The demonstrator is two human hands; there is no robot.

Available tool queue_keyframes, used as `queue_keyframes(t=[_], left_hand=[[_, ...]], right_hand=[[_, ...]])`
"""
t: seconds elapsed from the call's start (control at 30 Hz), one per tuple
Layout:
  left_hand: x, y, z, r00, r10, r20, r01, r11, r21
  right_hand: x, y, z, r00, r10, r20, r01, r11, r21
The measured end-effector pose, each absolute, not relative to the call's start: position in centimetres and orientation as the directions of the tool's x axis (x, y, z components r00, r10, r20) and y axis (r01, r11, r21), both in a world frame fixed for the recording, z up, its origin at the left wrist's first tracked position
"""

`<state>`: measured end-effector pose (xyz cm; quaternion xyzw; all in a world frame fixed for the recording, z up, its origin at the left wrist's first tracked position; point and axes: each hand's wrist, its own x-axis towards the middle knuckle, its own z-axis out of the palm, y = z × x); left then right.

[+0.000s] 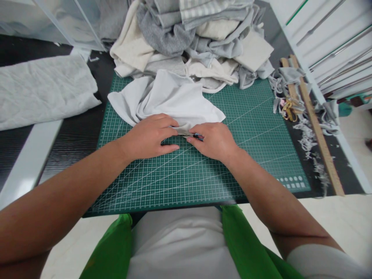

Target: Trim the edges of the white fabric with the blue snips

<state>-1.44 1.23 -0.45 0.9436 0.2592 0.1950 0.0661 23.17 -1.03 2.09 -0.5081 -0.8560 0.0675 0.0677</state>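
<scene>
A crumpled piece of pale grey-white fabric (168, 99) lies on the upper middle of a dark green gridded cutting mat (247, 128), which rests on a black table (75, 128). The left hand (149, 136) lies palm down on the near edge of that fabric, fingers stretched to the right and pinning the edge flat against the mat. The right hand (215, 140) sits just beside it, its grip closed around a small dark tool with a blue part (197, 135), the tip pointing left at the fabric edge under the left fingertips; what kind of tool it is cannot be told. Behind the fabric, at the far edge of the mat, sits a heap of grey and cream cloth pieces (197, 38). To the left lies a flat folded sheet of light grey textile (43, 89). To the right of the mat lie a long wooden ruler (315, 124), gold-handled scissors (289, 108) and frayed grey scraps (308, 135).
</scene>
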Motion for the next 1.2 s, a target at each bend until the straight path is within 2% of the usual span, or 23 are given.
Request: queue_keyframes(t=[0.13,0.47,1.2], left_hand=[[-1.4,1.2,-0.5,0.788,0.511,0.344,0.454,-0.859,0.235],[-1.5,1.3,-0.4,0.789,0.525,0.318,0.464,-0.849,0.251],[-1.5,1.3,-0.4,0.787,0.525,0.324,0.467,-0.85,0.244]], right_hand=[[23.2,-1.1,2.0,-0.486,0.872,0.06,0.849,0.488,-0.204],[22.5,-0.9,2.3,-0.506,0.862,-0.015,0.853,0.498,-0.154],[22.1,-0.9,2.7,-0.503,0.864,-0.036,0.862,0.497,-0.102]])
